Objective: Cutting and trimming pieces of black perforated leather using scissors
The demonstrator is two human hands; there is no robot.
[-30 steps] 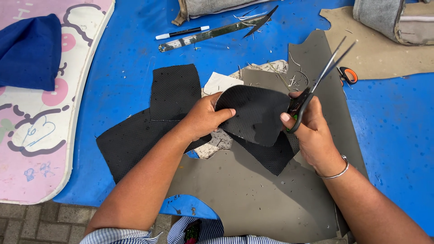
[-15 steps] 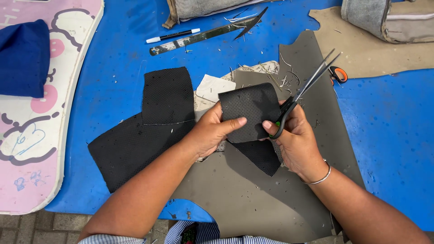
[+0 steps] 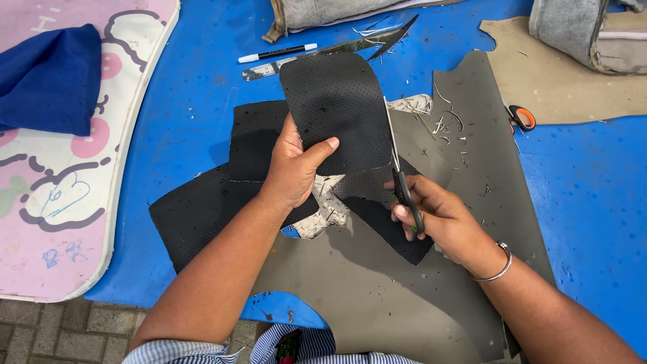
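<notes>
Cutting so close along the right edge of the black perforated rounded sheet (image 3: 335, 111), the scissors (image 3: 399, 168) could wander off the edge if the limp piece bends. The left hand (image 3: 296, 168) pinches its lower edge, holding it up at centre frame; the right hand (image 3: 435, 216), lower right, grips the handles closed.

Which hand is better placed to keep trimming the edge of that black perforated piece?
Right. The right hand holds the scissors, blades along the right edge of the black perforated piece. The left hand grips that piece's lower edge, holding it up.
</notes>
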